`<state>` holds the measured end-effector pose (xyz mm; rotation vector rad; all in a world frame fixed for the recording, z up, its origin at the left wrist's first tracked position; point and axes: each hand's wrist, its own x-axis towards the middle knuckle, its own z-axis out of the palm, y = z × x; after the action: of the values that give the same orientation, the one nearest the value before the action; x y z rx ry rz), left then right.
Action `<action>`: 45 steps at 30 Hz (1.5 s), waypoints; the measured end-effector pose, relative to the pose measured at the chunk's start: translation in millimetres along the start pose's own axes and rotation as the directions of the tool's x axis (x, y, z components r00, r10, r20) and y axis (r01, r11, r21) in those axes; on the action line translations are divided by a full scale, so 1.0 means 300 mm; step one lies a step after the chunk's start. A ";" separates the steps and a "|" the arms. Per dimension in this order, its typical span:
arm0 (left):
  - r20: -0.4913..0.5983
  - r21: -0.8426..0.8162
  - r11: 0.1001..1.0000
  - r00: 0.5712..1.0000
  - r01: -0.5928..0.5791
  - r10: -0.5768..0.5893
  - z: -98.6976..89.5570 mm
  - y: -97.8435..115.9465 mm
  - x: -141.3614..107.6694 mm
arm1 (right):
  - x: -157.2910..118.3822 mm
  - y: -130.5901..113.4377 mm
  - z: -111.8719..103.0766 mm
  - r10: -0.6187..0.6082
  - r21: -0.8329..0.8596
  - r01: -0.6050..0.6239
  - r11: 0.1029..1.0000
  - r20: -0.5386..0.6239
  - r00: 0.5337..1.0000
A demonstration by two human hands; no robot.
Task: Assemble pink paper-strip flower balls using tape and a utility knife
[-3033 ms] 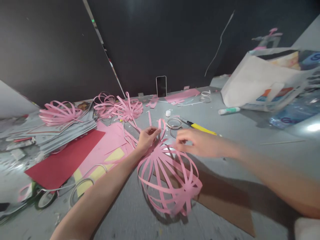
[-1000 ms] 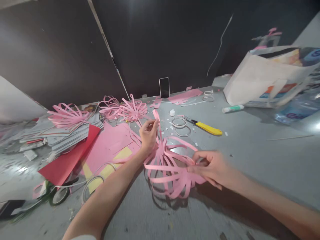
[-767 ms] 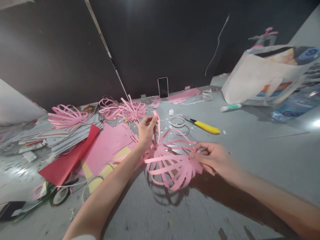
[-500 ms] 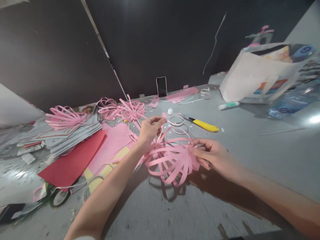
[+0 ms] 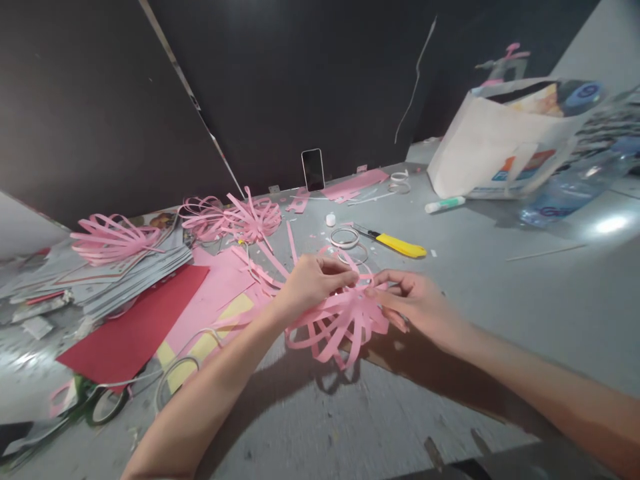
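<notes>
Between my hands, just above the grey table, is a pink paper-strip ball (image 5: 333, 327) of looped strips. My right hand (image 5: 417, 307) pinches its gathered end on the right. My left hand (image 5: 320, 283) is closed over the top of the ball, thumb and fingertips pressed near that same end; the strip tip in its grip is mostly hidden by the fingers. Just beyond the hands lie white wire rings (image 5: 345, 238) and a yellow utility knife (image 5: 400, 245). More pink looped-strip shapes (image 5: 255, 215) sit to the left, behind my left hand.
A phone (image 5: 313, 170) leans on the dark wall. On the left are red paper (image 5: 135, 323), stacked newspapers (image 5: 140, 283) and green-handled scissors (image 5: 107, 407). A glue stick (image 5: 445, 205), white bag (image 5: 500, 147) and plastic bottle (image 5: 565, 193) stand or lie right.
My left hand has come down and right with the strip, from above the ball to the gathered end beside my right hand. My right hand keeps its pinch. The view has shifted slightly.
</notes>
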<state>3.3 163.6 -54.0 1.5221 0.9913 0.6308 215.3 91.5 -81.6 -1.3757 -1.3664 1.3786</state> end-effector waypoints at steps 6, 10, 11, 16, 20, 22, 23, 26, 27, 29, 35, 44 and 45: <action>0.049 0.035 0.999 0.999 0.002 -0.004 0.001 0.002 -0.005 | 0.005 0.008 -0.007 -0.002 -0.056 0.003 0.998 0.010 1.000; 0.077 0.079 0.997 0.997 -0.003 -0.003 -0.002 0.003 -0.006 | 0.003 0.015 -0.009 -0.018 -0.041 0.020 0.999 0.041 0.999; 0.083 0.091 0.996 0.997 -0.006 -0.002 -0.003 0.004 -0.006 | 0.002 0.015 -0.009 -0.021 -0.040 0.023 0.999 0.053 0.998; 0.103 0.162 0.987 0.995 -0.021 0.004 -0.005 0.010 -0.016 | 0.000 0.017 -0.004 -0.014 -0.028 0.016 0.999 0.070 0.997; 0.108 0.178 0.984 0.994 -0.017 -0.002 -0.003 0.016 -0.022 | 0.000 0.020 -0.002 -0.010 -0.021 0.011 1.000 0.071 0.997; 0.111 0.181 0.984 0.994 -0.011 -0.009 -0.002 0.019 -0.023 | 0.000 0.023 -0.003 -0.014 -0.018 0.016 1.000 0.076 0.997; 0.113 0.181 0.984 0.994 -0.007 -0.013 -0.001 0.021 -0.023 | 0.000 0.025 -0.004 -0.016 -0.018 0.018 1.000 0.077 0.997; 0.121 0.182 0.983 0.992 -0.002 -0.021 0.000 0.024 -0.024 | 0.001 0.032 -0.005 -0.022 -0.014 0.023 1.000 0.076 0.997; 0.122 0.183 0.983 0.992 -0.001 -0.021 0.001 0.025 -0.024 | 0.001 0.033 -0.004 -0.022 -0.013 0.023 1.000 0.074 0.997; 0.124 0.186 0.982 0.992 -0.002 -0.022 0.001 0.026 -0.025 | 0.001 0.034 -0.004 -0.022 -0.014 0.023 1.000 0.073 0.997; 0.159 0.164 0.986 0.987 -0.004 -0.022 -0.001 0.030 -0.025 | -0.001 0.035 -0.001 -0.019 -0.012 0.020 1.000 0.086 0.996; 0.188 0.152 0.988 0.982 -0.007 -0.022 -0.007 0.023 -0.018 | -0.002 0.040 -0.004 -0.012 -0.008 0.012 1.000 0.099 0.995; 0.190 0.156 0.988 0.982 -0.007 -0.023 -0.008 0.023 -0.018 | -0.002 0.041 -0.005 -0.010 -0.009 0.011 1.000 0.100 0.995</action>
<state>0.4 160.3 -46.2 1.6820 0.9155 0.3990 218.9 89.4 -93.2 -1.3190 -1.4442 1.4525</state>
